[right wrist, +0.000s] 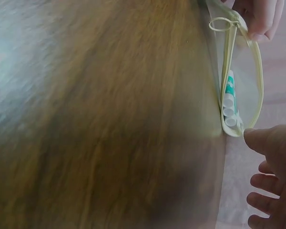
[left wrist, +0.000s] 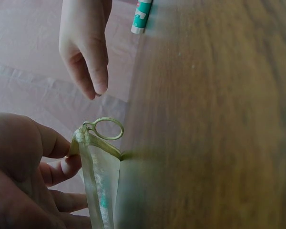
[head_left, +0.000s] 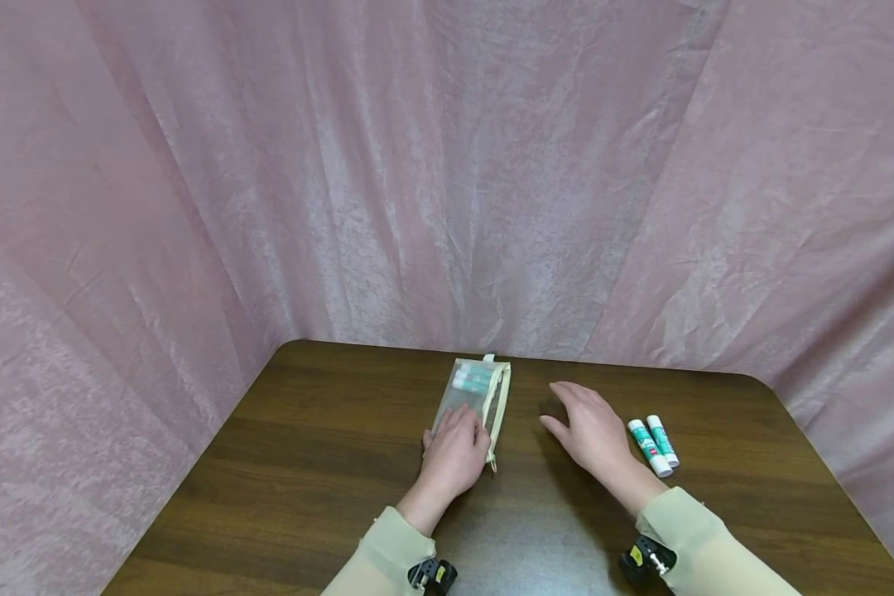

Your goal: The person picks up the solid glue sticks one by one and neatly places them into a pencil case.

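A translucent zipper pouch (head_left: pixel 454 401) with cream edging lies on the table, its zipper undone and its mouth gaping in the right wrist view. Glue sticks (right wrist: pixel 229 102) with white ends and green labels sit inside it at the far end. My left hand (head_left: pixel 456 454) pinches the pouch's edge near the ring-shaped zipper pull (left wrist: pixel 109 129). To the right of the pouch, my right hand (head_left: pixel 590 426) hovers above the table, empty, fingers loosely extended. Beside its wrist, two more glue sticks (head_left: pixel 650 449) lie side by side.
The brown wooden table (head_left: pixel 328 463) has rounded far corners. Pink curtains (head_left: pixel 447 182) hang close behind it and along both sides. A small black camera (head_left: pixel 432 574) is strapped at each wrist over the pale green sleeves.
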`<state>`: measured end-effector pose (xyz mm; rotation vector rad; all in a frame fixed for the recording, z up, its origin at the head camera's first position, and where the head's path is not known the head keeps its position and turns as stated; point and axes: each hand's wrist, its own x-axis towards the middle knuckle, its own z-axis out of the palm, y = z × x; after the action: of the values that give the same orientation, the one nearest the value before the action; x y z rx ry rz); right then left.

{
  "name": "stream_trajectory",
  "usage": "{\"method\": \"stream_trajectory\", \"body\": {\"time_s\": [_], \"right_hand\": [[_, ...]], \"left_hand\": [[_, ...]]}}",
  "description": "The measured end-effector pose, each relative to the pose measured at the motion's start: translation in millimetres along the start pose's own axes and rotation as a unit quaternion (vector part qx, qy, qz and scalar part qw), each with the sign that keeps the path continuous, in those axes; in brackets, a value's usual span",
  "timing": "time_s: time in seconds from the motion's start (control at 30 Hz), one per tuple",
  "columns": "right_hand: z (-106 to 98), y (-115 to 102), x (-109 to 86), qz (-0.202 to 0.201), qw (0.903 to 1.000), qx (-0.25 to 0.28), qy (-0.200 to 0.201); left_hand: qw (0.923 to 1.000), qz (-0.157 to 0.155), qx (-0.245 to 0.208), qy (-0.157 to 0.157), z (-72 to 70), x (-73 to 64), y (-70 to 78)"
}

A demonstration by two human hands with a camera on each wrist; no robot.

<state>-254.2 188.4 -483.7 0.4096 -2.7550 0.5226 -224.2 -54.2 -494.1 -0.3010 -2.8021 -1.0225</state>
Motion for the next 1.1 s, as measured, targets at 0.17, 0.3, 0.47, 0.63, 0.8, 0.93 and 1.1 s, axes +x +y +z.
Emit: {"method": "stream_trajectory", "body": {"time_s": [0.17, 0.3, 0.47, 0.63, 0.8, 0.93, 1.1], "right_hand": [[-6.5, 4.7, -8.1, -0.011, 0.9999, -0.001, 0.001], [-10.2, 10.3, -14.4, -0.016, 0.9998, -0.006, 0.005], [-15.7, 18.1, -19.9, -0.010, 0.9999, -0.011, 0.006], [-23.1, 24.1, -24.8, -0.011, 0.9998, -0.012, 0.008], [-30.7, 30.2, -30.9, -0.009, 0.9997, -0.019, 0.015], [-35.3, 35.7, -36.6, 0.003, 0.9996, -0.027, 0.010], [-39.8, 41.5, -45.5, 0.008, 0.9994, -0.032, 0.008]], "left_hand": [[1.0000, -0.003, 0.001, -0.001, 0.4, -0.2, 0.1], [1.0000, -0.005, 0.001, -0.001, 0.6, -0.3, 0.0], [1.0000, -0.008, -0.001, -0.004, 0.1, -0.4, -0.1], [0.9999, -0.011, -0.002, -0.007, 0.3, -0.6, -0.8], [0.9999, -0.008, -0.003, -0.006, 0.5, -0.7, -0.7], [1.0000, -0.006, -0.003, -0.005, 0.2, -0.6, -0.8], [1.0000, -0.006, -0.003, -0.006, 0.2, -0.4, -1.3]]}}
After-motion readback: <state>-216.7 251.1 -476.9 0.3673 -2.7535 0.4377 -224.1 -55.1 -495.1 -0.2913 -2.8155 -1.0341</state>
